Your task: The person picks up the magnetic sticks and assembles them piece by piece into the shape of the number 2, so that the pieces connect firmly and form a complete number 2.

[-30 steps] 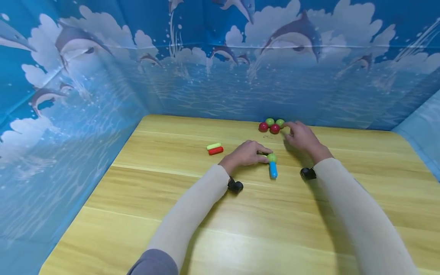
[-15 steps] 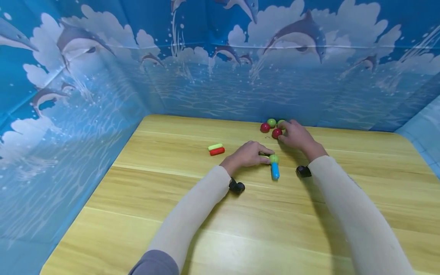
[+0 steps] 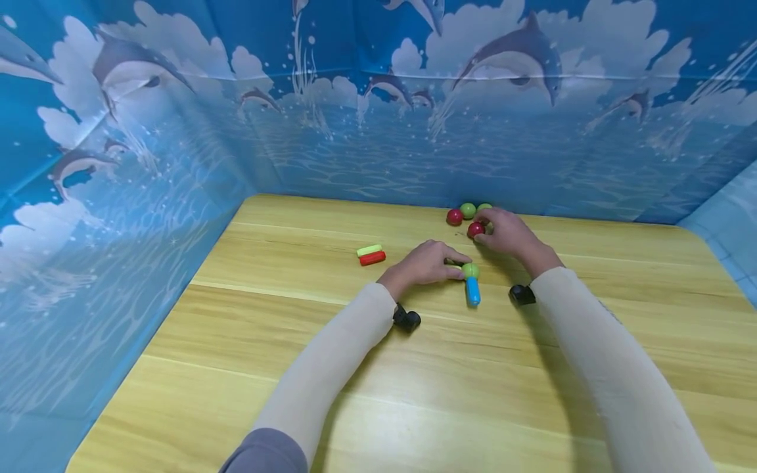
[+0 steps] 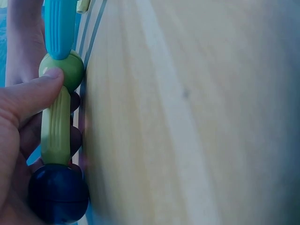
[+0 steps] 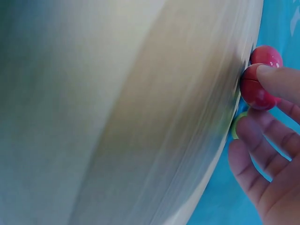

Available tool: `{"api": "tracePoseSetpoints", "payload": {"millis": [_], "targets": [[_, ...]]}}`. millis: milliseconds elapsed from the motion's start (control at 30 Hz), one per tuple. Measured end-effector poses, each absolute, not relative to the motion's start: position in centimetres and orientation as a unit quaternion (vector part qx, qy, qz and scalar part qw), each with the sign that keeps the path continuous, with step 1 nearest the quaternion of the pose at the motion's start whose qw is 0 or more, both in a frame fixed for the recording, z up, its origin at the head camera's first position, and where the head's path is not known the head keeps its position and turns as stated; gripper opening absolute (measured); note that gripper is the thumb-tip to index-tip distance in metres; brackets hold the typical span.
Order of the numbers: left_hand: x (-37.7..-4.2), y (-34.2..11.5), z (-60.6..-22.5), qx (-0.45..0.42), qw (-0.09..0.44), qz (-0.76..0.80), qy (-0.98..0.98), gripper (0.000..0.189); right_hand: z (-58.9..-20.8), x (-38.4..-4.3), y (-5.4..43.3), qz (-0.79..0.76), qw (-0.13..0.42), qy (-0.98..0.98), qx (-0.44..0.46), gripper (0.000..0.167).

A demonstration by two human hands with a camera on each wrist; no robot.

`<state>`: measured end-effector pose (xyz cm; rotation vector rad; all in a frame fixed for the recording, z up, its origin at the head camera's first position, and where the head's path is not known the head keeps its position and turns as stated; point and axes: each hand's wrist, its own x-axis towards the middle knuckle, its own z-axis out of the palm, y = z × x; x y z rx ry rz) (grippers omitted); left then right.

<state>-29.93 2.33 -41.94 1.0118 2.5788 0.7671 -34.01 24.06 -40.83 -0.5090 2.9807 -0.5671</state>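
Observation:
My left hand [image 3: 422, 264] grips a joined toy piece in the middle of the table. In the left wrist view it runs from a blue rod [image 4: 60, 28] through a green ball [image 4: 70, 70] and a yellow-green rod [image 4: 56, 129] to a dark blue ball [image 4: 58, 194]. The thumb lies on the green ball; in the head view the hand hides the dark ball. Farther back, my right hand [image 3: 507, 233] pinches a red ball [image 3: 475, 229] between thumb and fingers. Behind it sit a second red ball [image 3: 454, 217] and two green balls [image 3: 468, 211], one partly covered by the hand.
A yellow-green rod [image 3: 369, 250] and a red rod [image 3: 372, 258] lie side by side left of my left hand. The wooden table [image 3: 284, 315] ends at a blue dolphin-print curtain [image 3: 355, 157] behind the balls. Black wrist cameras [image 3: 406, 320] jut out under both sleeves.
My right hand has moved left onto the near red ball, closed its fingers on it and drawn it slightly away from the other balls. The left hand has stayed almost still.

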Motion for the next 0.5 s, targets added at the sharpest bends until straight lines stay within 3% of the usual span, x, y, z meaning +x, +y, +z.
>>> {"api": "tracePoseSetpoints", "payload": {"millis": [500], "targets": [[-29.8, 2.33, -41.91, 0.344, 0.14, 0.269, 0.889, 0.038, -41.04, -33.75, 24.58, -0.212, 0.047, 0.966, -0.144, 0.038]]}}
